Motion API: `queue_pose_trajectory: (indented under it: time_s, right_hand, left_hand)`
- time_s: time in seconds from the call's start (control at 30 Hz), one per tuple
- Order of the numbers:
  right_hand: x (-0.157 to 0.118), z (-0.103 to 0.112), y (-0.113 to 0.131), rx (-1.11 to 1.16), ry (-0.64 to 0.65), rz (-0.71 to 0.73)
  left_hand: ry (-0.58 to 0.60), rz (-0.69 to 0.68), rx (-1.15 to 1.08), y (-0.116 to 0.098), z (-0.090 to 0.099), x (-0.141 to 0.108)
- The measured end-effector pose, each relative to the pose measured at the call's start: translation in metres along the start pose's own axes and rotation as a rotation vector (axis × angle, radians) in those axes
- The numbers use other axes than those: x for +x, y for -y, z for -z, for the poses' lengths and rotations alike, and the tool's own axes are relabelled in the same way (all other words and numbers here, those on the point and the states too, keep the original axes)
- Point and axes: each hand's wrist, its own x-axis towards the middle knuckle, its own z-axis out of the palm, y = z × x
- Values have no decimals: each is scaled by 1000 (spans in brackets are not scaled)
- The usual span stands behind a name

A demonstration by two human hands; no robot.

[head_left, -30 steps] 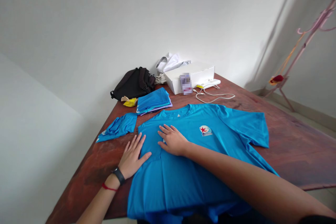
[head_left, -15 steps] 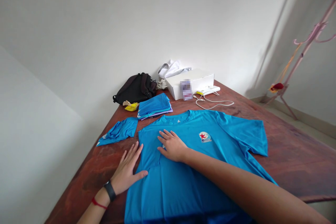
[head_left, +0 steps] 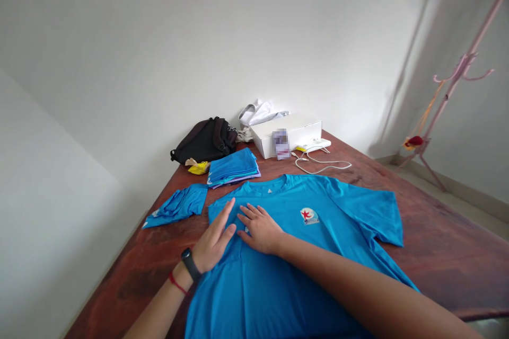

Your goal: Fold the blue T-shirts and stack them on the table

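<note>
A blue T-shirt (head_left: 286,259) lies spread on the brown table, its collar toward the wall and a round logo with a red star (head_left: 309,216) on its chest. Its right-hand sleeve is stretched out; on the left the side edge is straight and no sleeve spreads out. My right hand (head_left: 260,229) rests flat on the upper chest, fingers spread. My left hand (head_left: 214,241) is turned on edge over the shirt's left part, thumb apart from the fingers, holding nothing. Whether it touches the cloth I cannot tell.
Left of the shirt is a crumpled blue garment (head_left: 177,205). Behind are a stack of folded blue shirts (head_left: 234,167), a yellow packet (head_left: 199,168), a black backpack (head_left: 204,140), a white box (head_left: 288,130) and a white cable (head_left: 330,165). A pink coat stand (head_left: 453,85) stands right.
My left hand has moved right, from flat at the shirt's left edge to on edge over the cloth, close to my right hand. My right hand stays on the chest. The view has tilted slightly.
</note>
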Motion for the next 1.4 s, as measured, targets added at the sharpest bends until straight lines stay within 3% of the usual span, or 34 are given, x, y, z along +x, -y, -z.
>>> queue_pose_trajectory:
  time_s: [0.17, 0.37, 0.57, 0.9, 1.07, 1.23, 1.3, 1.4]
  right_hand:
    - [0, -3, 0, 8, -41, 3]
    - [0, -1, 2, 14, 3, -22]
    - [1, 1, 2, -9, 23, -115]
    - [-1, 2, 2, -72, 63, -122]
    - [-1, 3, 0, -59, 21, -92]
    - [-1, 8, 2, -13, 9, 86]
    - [-2, 7, 3, -25, 71, 122]
    - [-3, 5, 4, -74, 140, 97]
  left_hand:
    - [111, -25, 163, 26, -24, 32]
    - [116, 53, 398, 46, -30, 26]
    - [57, 79, 464, 57, -31, 22]
    - [1, 216, 393, 71, -28, 21]
    - [-115, 147, 306, 76, -22, 23]
    - [-304, 81, 229, 63, -12, 25]
    - [-300, 25, 141, 58, -11, 25]
    - [-202, 0, 43, 57, -15, 25]
